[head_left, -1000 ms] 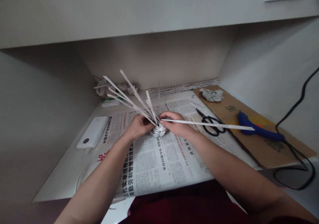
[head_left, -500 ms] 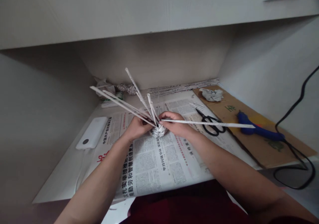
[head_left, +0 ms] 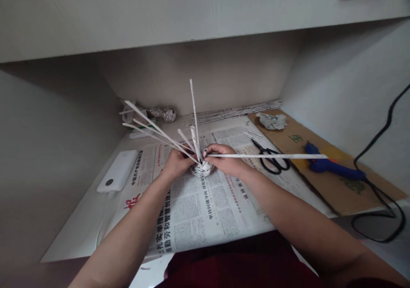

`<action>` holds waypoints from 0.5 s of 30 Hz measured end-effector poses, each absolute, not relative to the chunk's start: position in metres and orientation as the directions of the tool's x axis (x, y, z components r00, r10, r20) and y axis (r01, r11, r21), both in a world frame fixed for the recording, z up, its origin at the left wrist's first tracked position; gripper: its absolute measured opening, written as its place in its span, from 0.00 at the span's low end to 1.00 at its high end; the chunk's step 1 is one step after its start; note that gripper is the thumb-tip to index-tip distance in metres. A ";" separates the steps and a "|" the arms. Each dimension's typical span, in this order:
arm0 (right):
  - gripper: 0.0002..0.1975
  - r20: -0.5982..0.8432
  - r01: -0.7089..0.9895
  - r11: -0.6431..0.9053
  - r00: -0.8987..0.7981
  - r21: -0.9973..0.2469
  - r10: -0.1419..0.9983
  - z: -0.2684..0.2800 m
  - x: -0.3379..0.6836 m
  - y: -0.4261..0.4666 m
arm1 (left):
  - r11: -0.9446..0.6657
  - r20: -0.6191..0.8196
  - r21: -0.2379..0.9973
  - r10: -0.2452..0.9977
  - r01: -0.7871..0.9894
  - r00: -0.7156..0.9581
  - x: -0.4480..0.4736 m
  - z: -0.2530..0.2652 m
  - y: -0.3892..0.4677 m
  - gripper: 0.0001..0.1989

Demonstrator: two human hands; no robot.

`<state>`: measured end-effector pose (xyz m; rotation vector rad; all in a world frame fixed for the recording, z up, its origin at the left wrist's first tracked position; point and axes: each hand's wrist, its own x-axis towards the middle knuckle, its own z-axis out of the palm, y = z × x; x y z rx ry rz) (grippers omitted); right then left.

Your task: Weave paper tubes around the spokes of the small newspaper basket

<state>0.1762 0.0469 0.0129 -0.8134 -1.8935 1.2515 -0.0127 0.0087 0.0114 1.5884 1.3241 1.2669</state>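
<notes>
Between my hands, over the newspaper (head_left: 208, 211), is a small round piece woven from rolled paper strips (head_left: 202, 168). Several paper tubes (head_left: 160, 130) fan out of its top, up and to the left. My left hand (head_left: 175, 165) is closed around the left side of the weave, its fingertips partly hidden behind the tubes. On the other side, my right hand (head_left: 226, 159) pinches a long paper tube (head_left: 272, 156) where it leaves the weave. That tube points straight out to the right, above the scissors (head_left: 272, 159).
A blue glue gun (head_left: 333, 167) with a black cord and a crumpled paper wad (head_left: 272, 121) lie on cardboard (head_left: 307, 181) at right. A white power bank (head_left: 118, 171) is at left. Long paper rods (head_left: 237, 112) and a woven piece (head_left: 163, 113) lie at the back.
The woven piece has turned slightly between my hands. One tall tube has swung from leaning left to nearly upright, and the left tubes have shifted. The right tube's far end has risen a little.
</notes>
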 end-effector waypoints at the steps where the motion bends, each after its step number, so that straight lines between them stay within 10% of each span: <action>1: 0.05 0.213 0.112 0.324 -0.549 -0.940 0.808 0.013 0.176 0.047 | -0.226 0.237 0.929 0.971 0.292 -0.003 -0.012 0.013 0.008 0.10; 15: 0.05 0.153 0.123 0.268 -0.572 -0.955 0.806 0.012 0.179 0.046 | -0.188 0.209 0.914 0.978 0.360 -0.021 -0.005 0.016 0.003 0.09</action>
